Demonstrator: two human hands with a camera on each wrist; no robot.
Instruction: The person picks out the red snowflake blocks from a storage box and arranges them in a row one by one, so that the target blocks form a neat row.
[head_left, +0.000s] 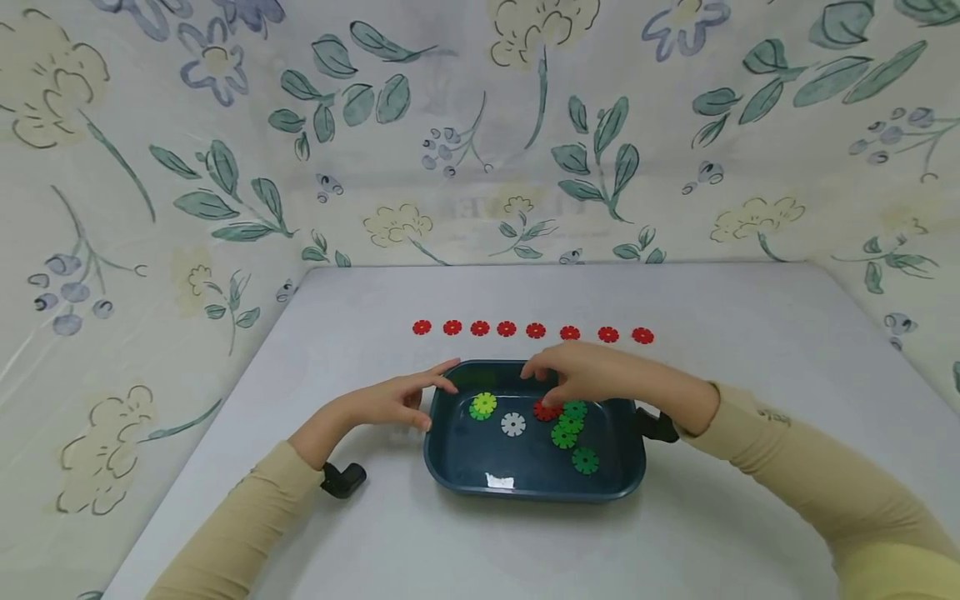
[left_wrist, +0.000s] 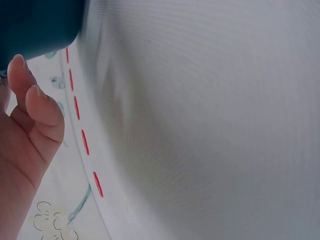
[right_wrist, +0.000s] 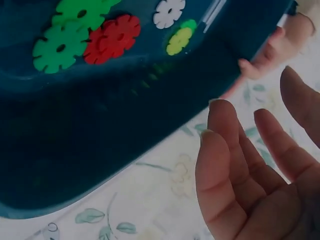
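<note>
A dark blue tray holds flower-shaped notched discs. Over its right half hovers my right hand, fingers loosely bent, with nothing between them in the right wrist view. Below its thumb lie overlapping red discs, partly hidden in the head view. Beside them are several green discs; a white disc lies near the middle, and a yellow disc overlaps a green one at the left. My left hand rests at the tray's left rim, fingers spread and relaxed, fingertips at the edge.
Behind the tray, a row of several red discs crosses the white table. Floral sheeting stands around the back and sides. A black wrist device is on the left forearm, another on the right.
</note>
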